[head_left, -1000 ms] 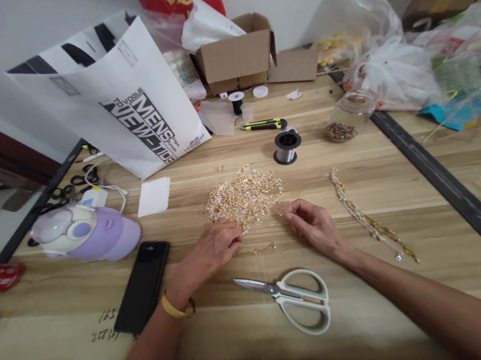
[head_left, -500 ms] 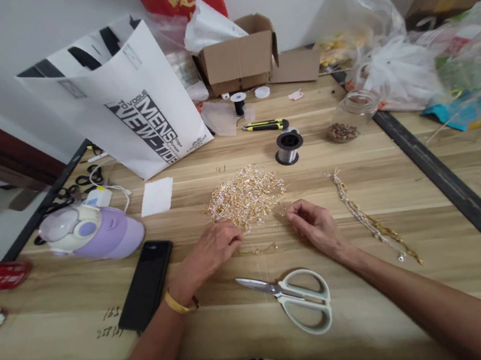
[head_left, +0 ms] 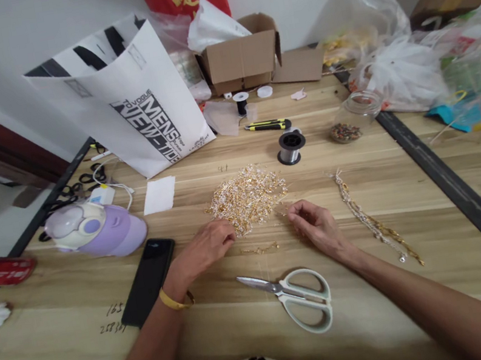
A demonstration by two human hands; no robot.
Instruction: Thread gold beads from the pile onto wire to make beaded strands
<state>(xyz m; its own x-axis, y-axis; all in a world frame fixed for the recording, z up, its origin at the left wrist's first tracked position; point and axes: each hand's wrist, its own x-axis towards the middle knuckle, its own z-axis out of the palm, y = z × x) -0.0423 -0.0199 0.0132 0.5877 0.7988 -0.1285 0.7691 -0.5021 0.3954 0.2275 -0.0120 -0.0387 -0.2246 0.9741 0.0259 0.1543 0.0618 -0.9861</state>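
Note:
A loose pile of small gold and clear beads or links [head_left: 247,196] lies in the middle of the wooden table. My left hand [head_left: 214,241] is closed at the pile's lower left edge; what its fingers hold, if anything, is hidden. At the lower right of the pile my right hand [head_left: 315,226] is pinched, with a tiny gold bit at its fingertips too small to name. Between the hands lies a short gold chain [head_left: 259,250]. Scissors with pale handles [head_left: 290,297] rest in front of it. To the right are silver and gold chains [head_left: 371,216].
A wire spool [head_left: 291,147], a yellow-black cutter [head_left: 267,126] and a glass jar [head_left: 353,121] stand behind the pile. Leftward are a phone [head_left: 149,281], a purple bottle [head_left: 105,230], a paper slip [head_left: 159,195] and a white bag [head_left: 136,105]. A cardboard box [head_left: 242,56] sits at the back.
My left hand has drawn slightly left, away from the pile's lower edge. My right hand keeps its pinch in nearly the same place. The whole view has shifted a little.

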